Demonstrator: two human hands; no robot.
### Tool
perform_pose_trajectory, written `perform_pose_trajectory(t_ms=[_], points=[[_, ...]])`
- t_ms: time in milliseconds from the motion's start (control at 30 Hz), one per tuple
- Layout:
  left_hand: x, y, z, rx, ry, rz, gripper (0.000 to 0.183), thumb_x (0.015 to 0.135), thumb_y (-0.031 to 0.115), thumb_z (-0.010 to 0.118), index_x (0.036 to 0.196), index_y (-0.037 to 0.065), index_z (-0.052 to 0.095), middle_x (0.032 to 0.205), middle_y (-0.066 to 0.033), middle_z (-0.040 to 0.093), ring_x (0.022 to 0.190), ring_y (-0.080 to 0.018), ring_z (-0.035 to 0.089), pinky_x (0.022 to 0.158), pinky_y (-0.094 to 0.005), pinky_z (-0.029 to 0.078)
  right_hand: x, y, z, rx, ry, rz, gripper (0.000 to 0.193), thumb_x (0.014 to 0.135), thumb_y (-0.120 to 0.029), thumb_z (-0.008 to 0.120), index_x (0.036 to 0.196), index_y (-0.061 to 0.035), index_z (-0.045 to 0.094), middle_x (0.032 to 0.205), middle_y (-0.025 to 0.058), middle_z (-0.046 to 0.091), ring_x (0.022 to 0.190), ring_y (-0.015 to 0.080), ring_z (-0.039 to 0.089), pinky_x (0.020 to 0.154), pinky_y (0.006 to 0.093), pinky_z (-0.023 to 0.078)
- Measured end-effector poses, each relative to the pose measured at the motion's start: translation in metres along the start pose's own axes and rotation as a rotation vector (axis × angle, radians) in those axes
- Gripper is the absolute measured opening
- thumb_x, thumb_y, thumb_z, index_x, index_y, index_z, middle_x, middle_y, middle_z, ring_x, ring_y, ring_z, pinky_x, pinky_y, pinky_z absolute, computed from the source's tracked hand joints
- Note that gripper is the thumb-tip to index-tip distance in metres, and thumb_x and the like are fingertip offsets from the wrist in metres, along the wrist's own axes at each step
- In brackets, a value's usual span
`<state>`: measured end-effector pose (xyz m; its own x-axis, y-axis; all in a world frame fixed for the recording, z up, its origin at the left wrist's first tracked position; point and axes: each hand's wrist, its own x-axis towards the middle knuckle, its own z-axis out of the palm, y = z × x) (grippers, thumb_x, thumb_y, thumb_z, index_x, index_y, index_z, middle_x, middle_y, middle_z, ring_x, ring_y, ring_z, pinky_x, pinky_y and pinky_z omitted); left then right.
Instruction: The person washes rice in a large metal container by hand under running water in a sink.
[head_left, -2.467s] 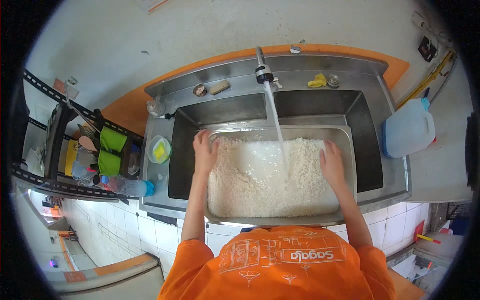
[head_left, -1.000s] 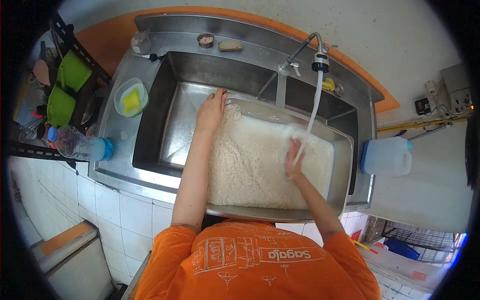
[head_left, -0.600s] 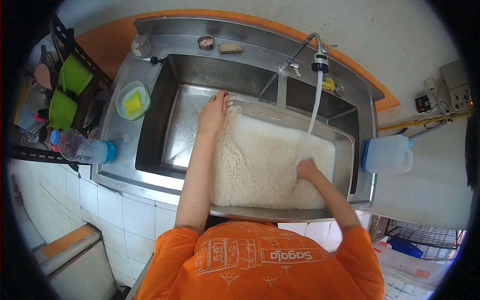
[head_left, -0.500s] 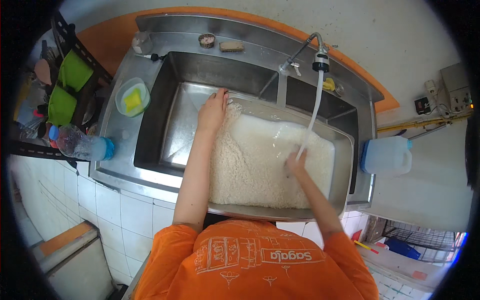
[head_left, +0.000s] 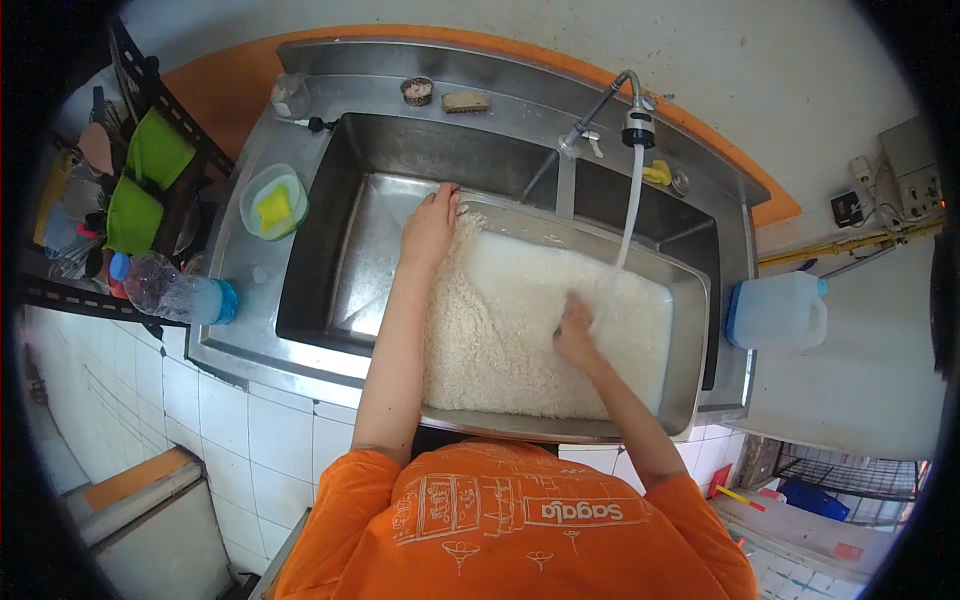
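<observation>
A large rectangular metal pan [head_left: 690,350] rests over the sink, holding white rice [head_left: 470,345] and cloudy water [head_left: 530,262]. The rice is heaped toward the pan's left side, while the water pools at the far and right parts. My left hand [head_left: 430,230] grips the pan's far left corner, fingers curled over the rim. In the middle of the pan, my right hand [head_left: 574,335] is in the wet rice, blurred by motion, its fingers not clear. Beside it, a white stream of water [head_left: 630,215] falls from the tap [head_left: 638,128] into the pan.
The steel sink [head_left: 375,250] has a second basin at right. On its left ledge stand a tub with a yellow sponge [head_left: 272,208] and a plastic bottle [head_left: 185,295]. A brush [head_left: 466,102] lies along the back; a jug of blue liquid [head_left: 775,310] stands at right.
My right hand has moved left through the rice, away from beneath the water stream. My left hand keeps its hold on the pan's corner. The view has shifted slightly.
</observation>
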<state>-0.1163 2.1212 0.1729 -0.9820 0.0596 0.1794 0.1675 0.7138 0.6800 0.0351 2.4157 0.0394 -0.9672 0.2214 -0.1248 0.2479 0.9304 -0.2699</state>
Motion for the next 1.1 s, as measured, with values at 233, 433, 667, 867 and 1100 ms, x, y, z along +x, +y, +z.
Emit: perform_pose_trajectory(t_ms=[233,433,667,867,1100], points=[[0.0,-0.004,-0.004,-0.012,0.029,0.01,0.028,0.095,0.029,0.036,0.11,0.009,0.05,0.099,-0.0177,0.061,0.087,-0.0383,0.059,0.073,-0.0475,0.047,0.007,0.004,-0.057,-0.177,-0.486,-0.152,0.071,0.073,-0.024,0.06,0.133,0.0011,0.033,0.142,0.0257,0.021,0.132,0.0418,0.02,0.109,0.0414,0.02],[-0.005,-0.005,-0.011,-0.084,0.02,-0.052,0.028,0.095,0.027,0.037,0.111,0.009,0.051,0.1,-0.0187,0.061,0.092,-0.0387,0.058,0.077,-0.0455,0.046,0.001,-0.025,-0.081,0.058,-0.485,-0.214,0.063,0.078,-0.038,0.057,0.129,-0.0032,0.042,0.137,0.023,0.035,0.129,0.0355,0.031,0.105,0.0446,0.025],[-0.002,-0.007,-0.008,-0.259,0.006,-0.068,0.032,0.096,0.03,0.032,0.112,0.011,0.052,0.102,-0.0192,0.061,0.096,-0.04,0.056,0.082,-0.0469,0.044,0.123,-0.059,-0.148,0.01,-0.754,0.033,0.038,0.082,-0.036,0.05,0.097,-0.003,0.061,0.087,0.0141,0.06,0.083,0.0247,0.058,0.066,0.0387,0.048],[0.0,0.008,-0.018,-0.498,-0.044,-0.289,0.049,0.096,0.042,0.021,0.12,0.011,0.051,0.111,-0.0245,0.057,0.109,-0.043,0.049,0.092,-0.0439,0.038,0.139,-0.205,-0.089,0.097,-0.408,-0.384,0.035,0.08,-0.028,0.049,0.09,0.0015,0.064,0.092,0.0222,0.062,0.09,0.036,0.059,0.08,0.0427,0.045],[0.0,-0.004,-0.018,-0.614,0.04,-0.24,0.057,0.096,0.044,0.019,0.117,0.005,0.054,0.114,-0.0251,0.055,0.113,-0.041,0.047,0.095,-0.0409,0.036,0.071,-0.267,-0.075,0.093,-0.284,-0.577,0.028,0.077,-0.024,0.053,0.085,-0.0007,0.067,0.089,0.0228,0.064,0.086,0.036,0.061,0.078,0.0425,0.048]])
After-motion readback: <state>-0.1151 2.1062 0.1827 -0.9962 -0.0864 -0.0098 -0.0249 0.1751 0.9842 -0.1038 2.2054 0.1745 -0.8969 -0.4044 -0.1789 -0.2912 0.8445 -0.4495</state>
